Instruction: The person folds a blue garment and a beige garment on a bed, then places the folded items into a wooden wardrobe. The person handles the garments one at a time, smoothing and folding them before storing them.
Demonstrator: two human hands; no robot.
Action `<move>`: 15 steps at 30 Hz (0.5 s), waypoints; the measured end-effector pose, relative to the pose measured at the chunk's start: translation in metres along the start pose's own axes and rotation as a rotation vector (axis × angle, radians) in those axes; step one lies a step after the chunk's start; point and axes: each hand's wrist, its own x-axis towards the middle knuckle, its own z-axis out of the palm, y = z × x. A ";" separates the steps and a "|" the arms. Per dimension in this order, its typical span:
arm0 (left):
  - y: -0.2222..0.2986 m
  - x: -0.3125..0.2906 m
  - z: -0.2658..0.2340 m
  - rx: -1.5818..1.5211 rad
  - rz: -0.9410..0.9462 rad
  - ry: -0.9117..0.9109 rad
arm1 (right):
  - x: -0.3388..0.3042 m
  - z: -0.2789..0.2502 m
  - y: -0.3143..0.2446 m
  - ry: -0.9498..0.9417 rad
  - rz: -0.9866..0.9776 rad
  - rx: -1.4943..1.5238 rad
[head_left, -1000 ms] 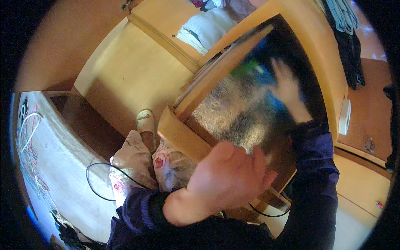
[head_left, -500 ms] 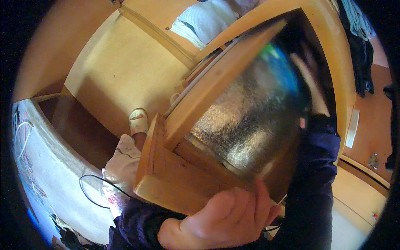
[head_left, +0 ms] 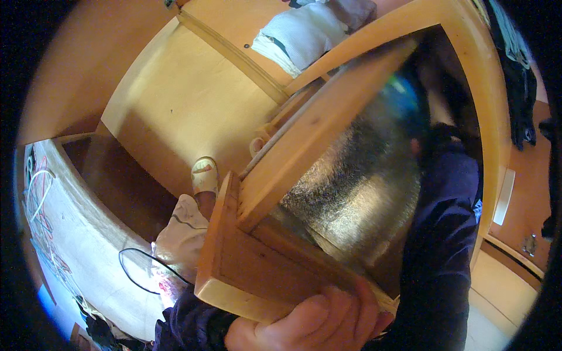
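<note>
A wooden drawer (head_left: 260, 266) stands pulled out of an orange-brown cabinet, tilted in the view. Along its front panel lies my left hand (head_left: 319, 319), the fingers curled over the top edge. Inside the drawer is a large shiny, crinkled silvery sheet or bag (head_left: 345, 193), with a blurred blue-green part (head_left: 407, 96) at its far end. My right arm, in a dark sleeve, reaches deep into the drawer's far right side. There my right hand (head_left: 438, 108) is in shadow and smeared by motion, close to the blue-green part; its fingers cannot be made out.
Folded pale cloth (head_left: 310, 35) lies on a surface beyond the cabinet frame. Dark clothes (head_left: 518, 88) hang at the right. At the left is a white surface (head_left: 88, 222) with loose cords. My sandalled foot (head_left: 205, 175) is on the floor left of the drawer.
My right hand has gone farther into the drawer. My left hand has settled lower against the front panel. The whole view has shifted slightly.
</note>
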 end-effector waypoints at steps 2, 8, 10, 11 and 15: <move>-0.001 0.001 -0.005 -0.059 -0.019 -0.064 | 0.005 0.017 0.010 0.011 -0.133 -0.065; 0.001 0.002 -0.004 -0.103 -0.064 -0.037 | -0.019 -0.048 -0.049 -0.137 0.229 0.125; 0.002 0.002 -0.002 -0.097 -0.081 0.017 | -0.024 -0.078 -0.083 -0.308 0.322 0.186; 0.002 0.003 -0.001 -0.093 -0.073 0.012 | -0.029 -0.089 -0.098 -0.445 0.354 0.190; -0.002 0.003 -0.010 -0.100 0.010 -0.152 | -0.024 -0.091 -0.134 -0.537 0.553 0.097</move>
